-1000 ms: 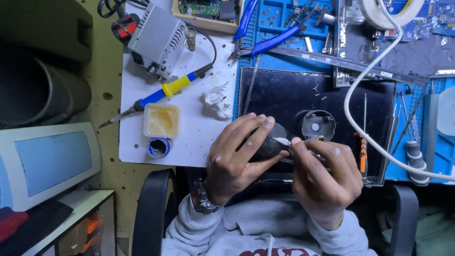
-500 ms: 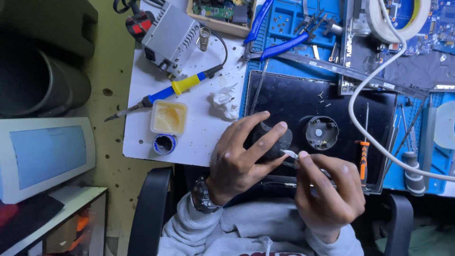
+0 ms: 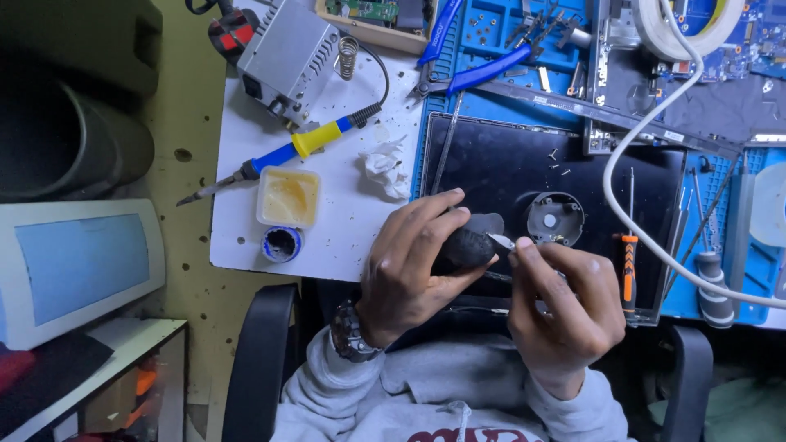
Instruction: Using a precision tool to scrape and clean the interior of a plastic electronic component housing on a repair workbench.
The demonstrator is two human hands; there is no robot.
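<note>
Since the earlier frame both hands had shifted slightly toward the round grey cap (image 3: 555, 218) | left hand (image 3: 409, 266) gripped a small black object (image 3: 461, 250), fingers curled round it, left of the cap | right hand (image 3: 563, 303) pinched a thin metal blade (image 3: 500, 241), tip touching the object | orange-handled screwdriver (image 3: 628, 266) lay right of the cap.

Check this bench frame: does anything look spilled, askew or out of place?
Small dark crumbs are scattered over the white board around the blue-and-yellow soldering iron, which lies flat, not on a stand. A crumpled white tissue sits loose beside it. Tiny screws lie loose on the black panel.
</note>
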